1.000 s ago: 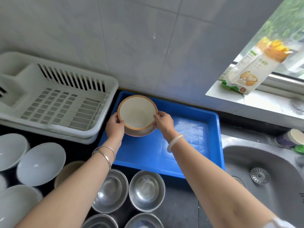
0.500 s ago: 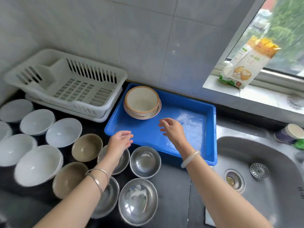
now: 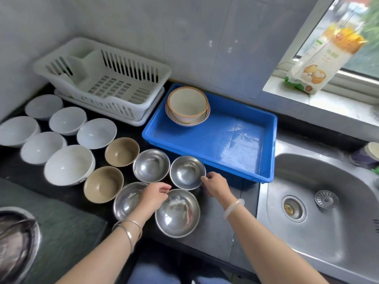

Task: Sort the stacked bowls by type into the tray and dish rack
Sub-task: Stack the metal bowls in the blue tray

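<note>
- our left hand [image 3: 155, 194] hangs loose and holds nothing.
- our right hand [image 3: 215, 186] touches the rim of one steel bowl [image 3: 187, 172], just beside the blue tray [image 3: 205, 144]; we cannot tell if it pinches.
- next, we think, we grip both sides and lift it.

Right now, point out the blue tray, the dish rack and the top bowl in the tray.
blue tray [image 3: 205, 144]: head view, bare floor.
dish rack [image 3: 110, 87]: head view, slotted floor.
top bowl [image 3: 187, 103]: head view, inside bottom.

The packet [image 3: 328, 60] on the windowsill [image 3: 348, 97] bears print, apparently Chinese characters, too blurred to read.
</note>
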Demonstrator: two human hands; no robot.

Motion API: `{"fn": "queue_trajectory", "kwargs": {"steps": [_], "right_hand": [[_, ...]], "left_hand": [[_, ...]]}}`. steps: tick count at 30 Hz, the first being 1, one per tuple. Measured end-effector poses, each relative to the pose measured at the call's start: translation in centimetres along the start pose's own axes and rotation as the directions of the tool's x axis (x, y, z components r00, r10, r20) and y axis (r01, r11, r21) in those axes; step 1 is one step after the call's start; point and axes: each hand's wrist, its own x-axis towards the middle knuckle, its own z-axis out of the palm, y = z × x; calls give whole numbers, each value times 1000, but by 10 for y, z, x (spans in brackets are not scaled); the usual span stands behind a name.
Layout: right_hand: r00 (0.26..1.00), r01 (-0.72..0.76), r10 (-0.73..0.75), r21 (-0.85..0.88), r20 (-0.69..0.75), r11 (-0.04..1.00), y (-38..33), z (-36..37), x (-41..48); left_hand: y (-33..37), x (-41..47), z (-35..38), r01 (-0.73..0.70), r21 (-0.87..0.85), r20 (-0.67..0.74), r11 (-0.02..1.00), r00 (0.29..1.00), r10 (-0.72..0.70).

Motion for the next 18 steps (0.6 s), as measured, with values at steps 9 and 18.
{"fn": "queue_trajectory", "kwargs": {"steps": [9,18], "right_hand": [[997,-36,53,252,-62,967,-7,-2,0],[993,11,22,279,-117,960,-1,-26,-26]], "left_hand": [[-4,12,2,-54,237,3,970,998,55],[-3,21,7,-49,93,-12,994,999,51]]}}
